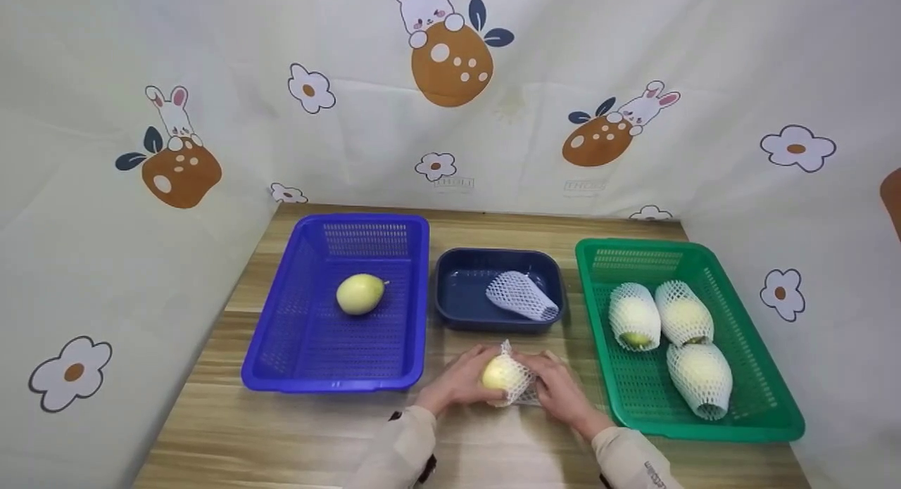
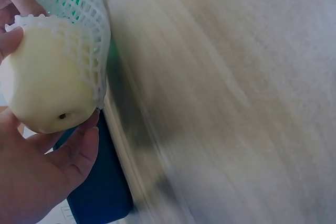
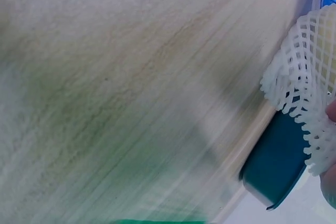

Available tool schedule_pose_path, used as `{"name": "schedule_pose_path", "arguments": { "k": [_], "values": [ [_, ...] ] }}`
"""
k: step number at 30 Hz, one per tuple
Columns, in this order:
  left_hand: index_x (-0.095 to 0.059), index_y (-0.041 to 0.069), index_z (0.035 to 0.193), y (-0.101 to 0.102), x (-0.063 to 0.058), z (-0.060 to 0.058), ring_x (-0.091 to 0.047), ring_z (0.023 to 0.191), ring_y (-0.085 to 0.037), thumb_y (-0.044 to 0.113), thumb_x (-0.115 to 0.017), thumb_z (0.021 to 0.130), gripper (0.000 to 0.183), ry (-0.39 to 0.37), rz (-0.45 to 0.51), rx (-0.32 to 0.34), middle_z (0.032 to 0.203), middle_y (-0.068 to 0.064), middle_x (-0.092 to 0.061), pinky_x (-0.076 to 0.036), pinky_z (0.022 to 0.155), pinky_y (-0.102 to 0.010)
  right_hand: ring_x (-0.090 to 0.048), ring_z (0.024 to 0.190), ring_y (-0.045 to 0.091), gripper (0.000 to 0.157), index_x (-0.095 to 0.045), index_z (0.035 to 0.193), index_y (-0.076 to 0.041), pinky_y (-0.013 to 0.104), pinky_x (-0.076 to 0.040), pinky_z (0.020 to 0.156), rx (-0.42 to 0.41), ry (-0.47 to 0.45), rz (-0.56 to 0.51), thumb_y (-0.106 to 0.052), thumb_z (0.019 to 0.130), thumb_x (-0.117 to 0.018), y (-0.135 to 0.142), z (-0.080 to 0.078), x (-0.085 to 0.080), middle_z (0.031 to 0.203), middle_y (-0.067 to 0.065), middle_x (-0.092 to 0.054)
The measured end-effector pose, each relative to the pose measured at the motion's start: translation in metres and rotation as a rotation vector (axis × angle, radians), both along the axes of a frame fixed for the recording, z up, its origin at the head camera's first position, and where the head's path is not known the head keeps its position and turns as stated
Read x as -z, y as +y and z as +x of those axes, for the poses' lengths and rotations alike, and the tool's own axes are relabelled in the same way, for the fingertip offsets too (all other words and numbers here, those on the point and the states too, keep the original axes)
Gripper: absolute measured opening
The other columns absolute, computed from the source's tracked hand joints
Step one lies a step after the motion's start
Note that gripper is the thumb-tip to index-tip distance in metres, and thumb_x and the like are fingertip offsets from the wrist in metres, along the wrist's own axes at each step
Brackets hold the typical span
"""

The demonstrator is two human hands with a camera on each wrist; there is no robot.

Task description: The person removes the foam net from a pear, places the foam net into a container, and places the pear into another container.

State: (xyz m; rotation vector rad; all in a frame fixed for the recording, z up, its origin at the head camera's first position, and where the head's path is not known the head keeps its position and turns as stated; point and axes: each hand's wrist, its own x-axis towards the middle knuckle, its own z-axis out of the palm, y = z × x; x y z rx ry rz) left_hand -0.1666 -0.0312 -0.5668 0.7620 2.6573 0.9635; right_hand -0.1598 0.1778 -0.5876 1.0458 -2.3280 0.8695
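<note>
So there's a pale cloth backdrop (image 1: 232, 39) around the back and sides, with three rabbits printed on it (each hanging onto a brown fruit, pretty cute), and below that one wood-grain table (image 1: 225, 433). There are three containers on it: a blue basket (image 1: 331, 348) on the left, a green basket (image 1: 633, 397) on the right, and a smaller dark blue tray (image 1: 461, 295) between them. Two beige sleeves come in from the bottom edge, so two hands: the left hand (image 1: 464, 380) has its thumb and fingers wrapped round a pale yellow fruit (image 2: 52, 77), and the right hand (image 1: 559, 387) pinches the edge of a white foam net (image 2: 93, 45) that's partway over it. That fruit is in front of the tray, between the baskets, with its bare end toward the left hand and the net covering the other side. I count five fruits total: the held one, one bare fruit (image 1: 359, 294) in the blue basket with its stem pointing right, and three netted fruits (image 1: 683, 320) bunched together in the green basket. Nets come to five as well: three on those fruits, the pinched one, and a single loose net (image 1: 521, 295) lying slanted in the right half of the tray.
</note>
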Motion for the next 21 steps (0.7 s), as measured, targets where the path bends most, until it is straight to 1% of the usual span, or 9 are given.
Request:
{"name": "schedule_pose_path", "arguments": {
  "k": [4, 7, 11, 13, 17, 19, 21],
  "values": [
    [-0.042, 0.02, 0.13, 0.0, -0.003, -0.001, -0.033, 0.12, -0.033, 0.044, -0.066, 0.068, 0.071, -0.016, -0.007, 0.005, 0.128, -0.006, -0.046, -0.03, 0.092, -0.048, -0.057, 0.081, 0.016, 0.055, -0.063, 0.107, -0.005, 0.034, -0.041, 0.072, 0.03, 0.003, 0.025, 0.018, 0.057, -0.054, 0.0, 0.0, -0.003, 0.096, 0.001, -0.065],
    [-0.044, 0.021, 0.129, -0.001, -0.005, -0.001, -0.034, 0.12, -0.033, 0.048, -0.065, 0.068, 0.07, -0.014, -0.009, 0.001, 0.126, -0.003, -0.048, -0.029, 0.092, -0.05, -0.055, 0.079, 0.015, 0.054, -0.065, 0.105, -0.008, 0.029, -0.042, 0.067, 0.089, 0.004, 0.042, 0.014, 0.057, -0.054, 0.002, 0.002, -0.005, 0.093, -0.002, -0.065],
    [-0.045, 0.022, 0.128, -0.002, -0.008, -0.001, -0.035, 0.119, -0.033, 0.052, -0.063, 0.068, 0.069, -0.001, -0.013, -0.017, 0.125, 0.0, -0.049, -0.03, 0.091, -0.05, -0.055, 0.08, 0.016, 0.049, -0.067, 0.099, -0.009, 0.03, -0.043, 0.067, 0.161, 0.013, 0.04, 0.013, 0.057, -0.055, 0.004, 0.002, -0.008, 0.089, -0.002, -0.065],
    [-0.045, 0.023, 0.127, -0.004, -0.01, -0.001, -0.035, 0.118, -0.034, 0.051, -0.064, 0.068, 0.068, 0.005, -0.011, -0.029, 0.124, -0.001, -0.049, -0.031, 0.089, -0.051, -0.056, 0.081, 0.017, 0.046, -0.068, 0.097, -0.009, 0.032, -0.043, 0.067, 0.195, 0.018, 0.034, 0.012, 0.058, -0.056, 0.005, 0.003, -0.01, 0.088, -0.001, -0.065],
    [-0.047, 0.023, 0.125, -0.005, -0.014, 0.001, -0.037, 0.117, -0.035, 0.049, -0.065, 0.068, 0.066, 0.015, -0.017, -0.056, 0.124, -0.005, -0.049, -0.034, 0.086, -0.052, -0.053, 0.081, 0.017, 0.04, -0.068, 0.095, -0.01, 0.031, -0.045, 0.06, 0.259, 0.007, 0.021, 0.008, 0.06, -0.058, 0.006, 0.004, -0.015, 0.088, -0.001, -0.065],
    [-0.047, 0.023, 0.125, -0.006, -0.017, 0.003, -0.039, 0.115, -0.034, 0.049, -0.066, 0.067, 0.066, 0.02, -0.026, -0.072, 0.123, -0.009, -0.049, -0.037, 0.083, -0.052, -0.053, 0.082, 0.017, 0.04, -0.067, 0.096, -0.01, 0.031, -0.045, 0.06, 0.268, -0.007, 0.013, 0.006, 0.061, -0.058, 0.007, 0.004, -0.018, 0.088, -0.001, -0.064],
    [-0.047, 0.025, 0.124, -0.006, -0.02, 0.004, -0.044, 0.108, -0.033, 0.05, -0.066, 0.067, 0.065, 0.033, -0.042, -0.092, 0.12, -0.011, -0.049, -0.04, 0.079, -0.05, -0.053, 0.083, 0.017, 0.039, -0.067, 0.097, -0.009, 0.031, -0.045, 0.06, 0.27, -0.011, 0.008, 0.005, 0.062, -0.059, 0.007, 0.005, -0.021, 0.089, -0.001, -0.064]
  ]
}}
